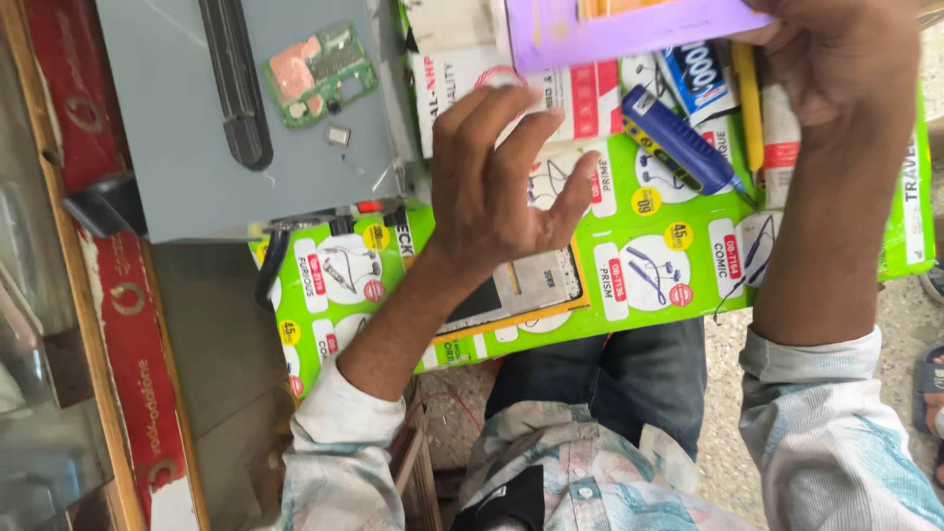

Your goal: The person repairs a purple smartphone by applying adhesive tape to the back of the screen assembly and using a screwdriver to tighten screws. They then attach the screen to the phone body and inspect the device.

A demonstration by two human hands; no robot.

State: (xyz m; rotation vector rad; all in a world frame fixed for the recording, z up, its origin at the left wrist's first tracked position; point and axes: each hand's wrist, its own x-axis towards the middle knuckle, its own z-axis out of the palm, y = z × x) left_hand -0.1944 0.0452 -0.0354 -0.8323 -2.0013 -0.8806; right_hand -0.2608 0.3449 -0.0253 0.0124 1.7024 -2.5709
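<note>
At the far left a wooden edge with a red strip (118, 295) runs down the side, and a grey mat (167, 128) lies next to it. On the mat sit a long black tool (236, 84) and a small green circuit board (320, 71), with bare grey room around both. Just right of the mat, a bright green printed sheet (649, 265) covers the work top up to its near edge, where the person's lap shows. The left hand (497, 182) hangs over the middle of this sheet with its fingers spread wide, holding nothing. Under its wrist lies a flat phone frame with a yellow rim (526, 285), close to the sheet's near edge. To the right, a blue pen-like tool (678, 143) lies slanted on the sheet, with open green space below it. At the top right, the right hand (836, 54) is closed on the edge of a purple flat box (610, 29), held up above the sheet.
</note>
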